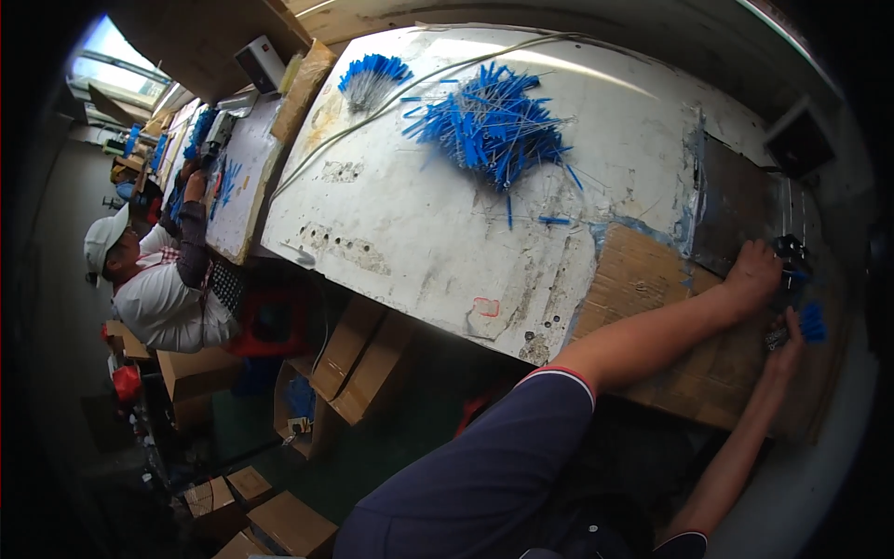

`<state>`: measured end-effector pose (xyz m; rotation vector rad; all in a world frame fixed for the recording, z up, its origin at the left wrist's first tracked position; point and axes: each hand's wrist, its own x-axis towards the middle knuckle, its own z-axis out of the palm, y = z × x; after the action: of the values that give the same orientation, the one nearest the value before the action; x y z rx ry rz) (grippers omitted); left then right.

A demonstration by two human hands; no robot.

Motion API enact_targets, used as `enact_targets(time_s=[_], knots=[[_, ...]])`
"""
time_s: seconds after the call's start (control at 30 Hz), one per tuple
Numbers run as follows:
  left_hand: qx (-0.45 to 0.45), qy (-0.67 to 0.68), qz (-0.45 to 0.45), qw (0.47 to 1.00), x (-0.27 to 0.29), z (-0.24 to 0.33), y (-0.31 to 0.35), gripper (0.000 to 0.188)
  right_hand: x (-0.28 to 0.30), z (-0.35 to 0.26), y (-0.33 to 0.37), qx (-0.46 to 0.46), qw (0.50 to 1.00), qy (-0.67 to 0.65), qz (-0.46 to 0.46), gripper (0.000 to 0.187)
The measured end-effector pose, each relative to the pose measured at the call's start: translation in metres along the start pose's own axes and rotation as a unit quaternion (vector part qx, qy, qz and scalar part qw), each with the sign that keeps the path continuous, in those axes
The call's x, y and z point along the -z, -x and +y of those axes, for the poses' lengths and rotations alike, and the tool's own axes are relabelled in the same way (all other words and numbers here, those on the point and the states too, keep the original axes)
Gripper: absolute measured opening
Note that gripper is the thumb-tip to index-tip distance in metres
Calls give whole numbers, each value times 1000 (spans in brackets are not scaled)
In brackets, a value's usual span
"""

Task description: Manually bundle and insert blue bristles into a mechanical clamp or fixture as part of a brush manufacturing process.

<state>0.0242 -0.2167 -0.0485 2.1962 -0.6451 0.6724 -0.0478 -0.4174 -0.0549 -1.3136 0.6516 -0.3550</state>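
At the far right of the bench, my left hand [754, 272] reaches to a small dark metal fixture [792, 248]. Its fingers are bent together against the fixture, and what they pinch is hidden; a bit of blue shows just beside them. Closer to me, my right hand [788, 343] is closed around a bundle of blue-handled wires [813, 322], blue ends to the right and grey wire ends to the left. A large tangled pile of the same blue-handled wires [494, 126] lies on the white bench, with a neater fanned bunch [372, 79] to its left.
A worn white bench top [410, 224] has a cable [419, 86] across it. Cardboard [633, 279] lies under my left forearm, beside a dark metal plate [736, 200]. A black box [799, 140] stands behind. At left, a person in a white cap [168, 289] works; cartons [363, 359] stand below.
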Motion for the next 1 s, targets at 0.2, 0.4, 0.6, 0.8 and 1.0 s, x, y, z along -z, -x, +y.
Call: enact_targets(time_s=[0.2, 0.4, 0.6, 0.8, 1.0], knots=[[-2, -49, -46, 998, 26, -11, -7, 14, -68, -33, 75, 42, 999, 26, -18, 23], [142, 90, -24, 985, 41, -4, -21, 14, -73, -43, 72, 58, 998, 39, 9, 17], [158, 91, -33, 983, 41, -1, -20, 15, -75, -41, 59, 56, 996, 59, 23, 12], [144, 89, -11, 985, 40, -3, -19, 14, -80, -42, 57, 53, 997, 53, 27, 12], [105, 95, 22, 990, 38, -5, -20, 11, -83, -43, 56, 56, 997, 44, 33, 13]])
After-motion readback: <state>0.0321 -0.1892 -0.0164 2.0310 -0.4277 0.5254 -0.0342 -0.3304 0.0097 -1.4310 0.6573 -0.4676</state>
